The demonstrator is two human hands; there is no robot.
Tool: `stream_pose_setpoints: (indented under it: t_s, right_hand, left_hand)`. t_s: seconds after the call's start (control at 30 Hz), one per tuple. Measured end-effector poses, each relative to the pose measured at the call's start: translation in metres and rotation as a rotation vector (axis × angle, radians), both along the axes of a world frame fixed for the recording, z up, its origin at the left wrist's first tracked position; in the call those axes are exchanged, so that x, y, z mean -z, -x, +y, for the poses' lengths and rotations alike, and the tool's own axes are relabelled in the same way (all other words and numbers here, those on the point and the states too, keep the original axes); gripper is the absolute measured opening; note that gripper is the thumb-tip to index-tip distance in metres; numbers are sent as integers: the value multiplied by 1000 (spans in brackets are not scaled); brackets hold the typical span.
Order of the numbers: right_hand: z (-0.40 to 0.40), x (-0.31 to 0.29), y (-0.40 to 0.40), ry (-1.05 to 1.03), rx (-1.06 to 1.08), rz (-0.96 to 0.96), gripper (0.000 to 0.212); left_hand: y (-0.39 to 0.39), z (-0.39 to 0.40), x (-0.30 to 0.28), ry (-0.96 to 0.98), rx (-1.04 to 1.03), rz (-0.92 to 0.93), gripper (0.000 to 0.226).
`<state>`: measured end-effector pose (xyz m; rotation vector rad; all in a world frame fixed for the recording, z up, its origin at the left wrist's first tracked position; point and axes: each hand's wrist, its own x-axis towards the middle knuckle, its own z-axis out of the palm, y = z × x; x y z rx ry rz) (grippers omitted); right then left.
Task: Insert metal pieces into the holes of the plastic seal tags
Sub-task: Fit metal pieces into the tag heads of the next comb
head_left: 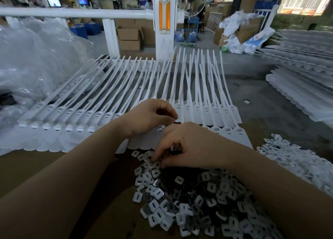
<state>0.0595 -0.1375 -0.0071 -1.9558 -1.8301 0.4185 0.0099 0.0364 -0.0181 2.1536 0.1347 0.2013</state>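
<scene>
- Nearest the camera, a heap of small metal pieces point(189, 202), each a rounded plate with a slot, lies on the brown tabletop point(54, 166).
- At the far edge of that heap the right hand point(189, 146) reaches down, fingers curled, their tips among the pieces; whether they pinch one I cannot tell.
- Just beyond it, the left hand point(151, 116) sits over the tags with fingers bent and thumb meeting them at the tips; what they hold, if anything, is hidden.
- White plastic seal tags point(75, 118) lie side by side in overlapping rows across the tabletop, flat ends toward the person, long tails fanning away.
- One tag head point(161, 128) shows between the two hands.
- Another pile of white pieces point(295, 159) lies at the right edge.
- Stacked tag sheets point(304, 87) rest farther right.
- Clear plastic bags point(36, 62) are bunched at the left.
</scene>
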Motion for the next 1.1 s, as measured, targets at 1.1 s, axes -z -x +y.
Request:
stream_pose_setpoints:
  t_s: [1.1]
  right_hand:
    - [-11, 0, -25, -512, 499, -286, 9]
  left_hand:
    - [4, -10, -24, 181, -87, 214, 13]
